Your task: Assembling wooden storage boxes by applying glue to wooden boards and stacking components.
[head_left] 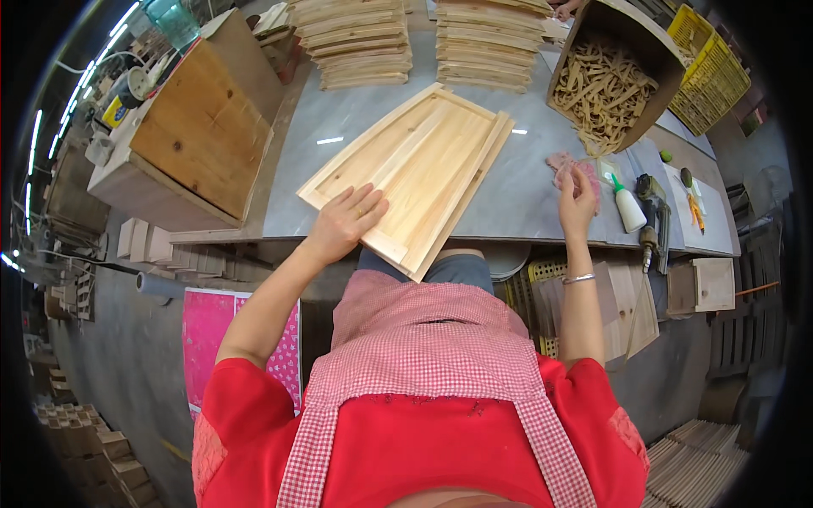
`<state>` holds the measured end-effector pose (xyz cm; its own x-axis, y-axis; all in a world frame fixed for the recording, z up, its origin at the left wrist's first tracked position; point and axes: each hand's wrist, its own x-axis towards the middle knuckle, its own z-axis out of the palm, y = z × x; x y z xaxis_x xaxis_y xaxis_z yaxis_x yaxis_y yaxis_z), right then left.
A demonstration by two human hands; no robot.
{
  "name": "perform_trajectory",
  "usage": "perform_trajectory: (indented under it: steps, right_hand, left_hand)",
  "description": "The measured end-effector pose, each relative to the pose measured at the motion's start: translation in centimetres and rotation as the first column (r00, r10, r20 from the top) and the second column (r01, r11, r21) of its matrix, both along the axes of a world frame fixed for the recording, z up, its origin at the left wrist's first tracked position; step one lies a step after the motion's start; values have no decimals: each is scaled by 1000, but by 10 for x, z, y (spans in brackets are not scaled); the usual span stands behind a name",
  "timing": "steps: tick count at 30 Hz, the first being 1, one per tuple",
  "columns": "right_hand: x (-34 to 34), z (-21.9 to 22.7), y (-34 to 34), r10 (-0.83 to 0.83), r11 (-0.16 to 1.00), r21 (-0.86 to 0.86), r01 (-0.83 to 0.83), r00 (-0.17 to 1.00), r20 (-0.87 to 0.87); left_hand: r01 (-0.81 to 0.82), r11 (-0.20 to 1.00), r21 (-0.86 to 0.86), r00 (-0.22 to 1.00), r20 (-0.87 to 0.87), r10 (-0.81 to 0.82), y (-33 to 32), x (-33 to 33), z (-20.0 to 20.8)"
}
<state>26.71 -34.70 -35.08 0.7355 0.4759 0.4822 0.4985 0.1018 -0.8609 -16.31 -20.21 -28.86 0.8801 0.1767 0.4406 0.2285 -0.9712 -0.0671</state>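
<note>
A pale wooden panel (415, 165) with raised side strips lies slantwise on the grey tabletop (525, 199), its near corner hanging over the front edge. My left hand (347, 220) rests flat on the panel's near left part, fingers spread. My right hand (577, 199) is at the table's front right, its fingers on a pink rag (563, 162). Whether the fingers pinch the rag or only touch it is unclear. A white glue bottle (628, 207) with a green tip stands just right of that hand.
Two stacks of wooden panels (356, 42) (487, 42) sit at the table's far side. A box of wood strips (603, 85) stands at the right, a yellow crate (711, 72) beyond it. A large wooden box (199, 127) is on the left. A power tool (654, 216) lies beside the bottle.
</note>
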Motion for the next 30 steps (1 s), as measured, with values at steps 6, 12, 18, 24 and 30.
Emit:
perform_trajectory:
  steps: [6,12,18,24,30]
  right_hand:
    - [31,12,-3,-38,859,-386,337,793,608]
    - [77,-34,31,95,723,-584,368,785,612]
    - [-106,-16,-10,529,814,-573,-95,527,665]
    - [-7,-19,-52,361,750,-635,186,690,627]
    - [73,-2,-46,62,579,-544,607,633,772]
  left_hand:
    - [-88,959,-269,919,-392,-26,-14,-26,5]
    - [-89,994,-70,942,-330,61,-41,-16,-16]
    - [-171,985,-35,985,2,171,-35,0,-66]
    - [-93,960,-266,960,233,157,-36,15,-10]
    - [639,-211,-740,512,204,834,-18,3,37]
